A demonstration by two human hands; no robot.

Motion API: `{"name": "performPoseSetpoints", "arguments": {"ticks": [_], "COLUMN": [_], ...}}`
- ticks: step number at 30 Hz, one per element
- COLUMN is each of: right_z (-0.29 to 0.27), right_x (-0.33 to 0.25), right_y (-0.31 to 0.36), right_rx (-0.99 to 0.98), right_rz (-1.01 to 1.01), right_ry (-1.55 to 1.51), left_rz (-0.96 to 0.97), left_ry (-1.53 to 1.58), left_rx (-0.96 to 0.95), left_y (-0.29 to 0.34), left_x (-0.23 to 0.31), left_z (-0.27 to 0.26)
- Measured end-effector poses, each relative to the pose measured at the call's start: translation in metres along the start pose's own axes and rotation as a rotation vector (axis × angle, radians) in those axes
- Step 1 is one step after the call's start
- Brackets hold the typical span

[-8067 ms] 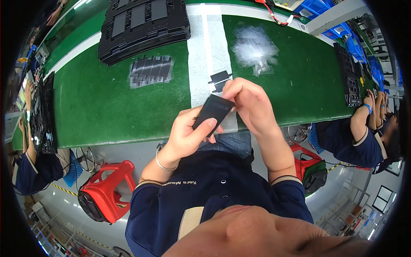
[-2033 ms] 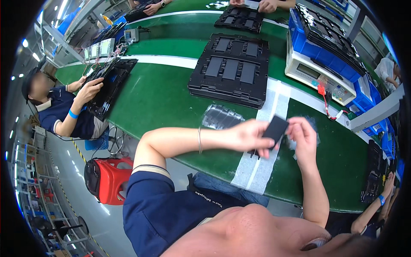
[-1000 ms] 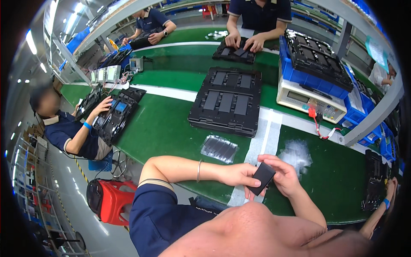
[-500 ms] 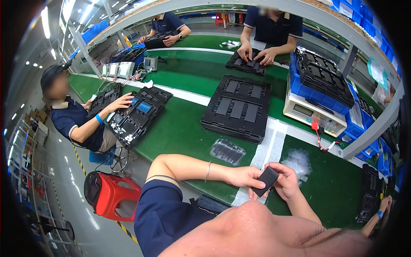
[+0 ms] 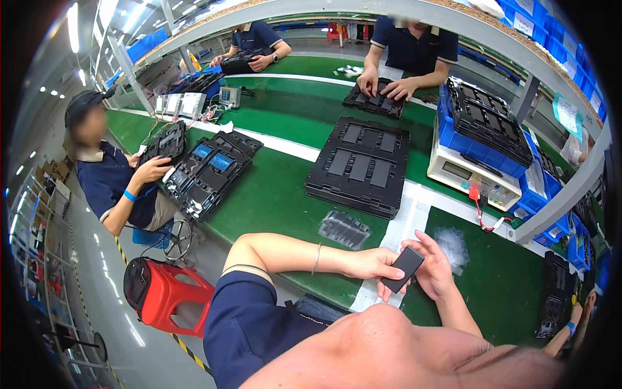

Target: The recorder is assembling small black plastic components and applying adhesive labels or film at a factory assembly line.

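Note:
A small flat black rectangular block (image 5: 403, 268) is pinched in my left hand (image 5: 376, 264), thumb across its face and fingers underneath. Beside the block's right edge, my right hand (image 5: 435, 269) has its fingers stretched out and apart; whether a fingertip touches the block is hard to tell. Both hands are over a white strip (image 5: 414, 211) on the green table (image 5: 285, 214). Left of them lies a clear plastic bag of dark flat pieces (image 5: 345, 229). A heap of clear plastic film (image 5: 451, 249) is just beyond my right hand.
A stack of black trays (image 5: 356, 165) with flat dark blocks stands ahead. To its right, a white bench meter (image 5: 470, 175) carries a blue bin and more trays. Co-workers handle trays at the left and far side. A red stool (image 5: 172, 298) is at lower left.
My right hand's fingers have come off the block and straightened, while my left hand keeps hold of it. The left co-worker's hand has drawn back toward the nearer tray.

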State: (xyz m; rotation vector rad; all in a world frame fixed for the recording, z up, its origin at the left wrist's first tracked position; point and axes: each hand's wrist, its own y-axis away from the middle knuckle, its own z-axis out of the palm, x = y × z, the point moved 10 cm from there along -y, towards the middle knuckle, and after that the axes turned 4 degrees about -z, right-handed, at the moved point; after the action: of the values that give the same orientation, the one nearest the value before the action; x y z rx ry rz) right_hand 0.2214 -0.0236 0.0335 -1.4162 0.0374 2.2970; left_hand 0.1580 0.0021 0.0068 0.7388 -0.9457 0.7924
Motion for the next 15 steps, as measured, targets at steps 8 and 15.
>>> {"name": "performPoseSetpoints", "arguments": {"ticks": [8, 15], "right_z": [-0.012, -0.027], "right_x": [-0.032, -0.017], "right_y": [-0.001, 0.001], "right_rx": [0.129, 0.211], "right_rz": [-0.233, -0.111], "right_ry": [0.767, 0.724], "left_rz": [-0.012, -0.018], "left_ry": [-0.090, -0.102], "left_rx": [0.142, 0.276], "left_y": [0.001, -0.001], "left_x": [0.005, 0.005], "left_z": [-0.011, -0.024]}}
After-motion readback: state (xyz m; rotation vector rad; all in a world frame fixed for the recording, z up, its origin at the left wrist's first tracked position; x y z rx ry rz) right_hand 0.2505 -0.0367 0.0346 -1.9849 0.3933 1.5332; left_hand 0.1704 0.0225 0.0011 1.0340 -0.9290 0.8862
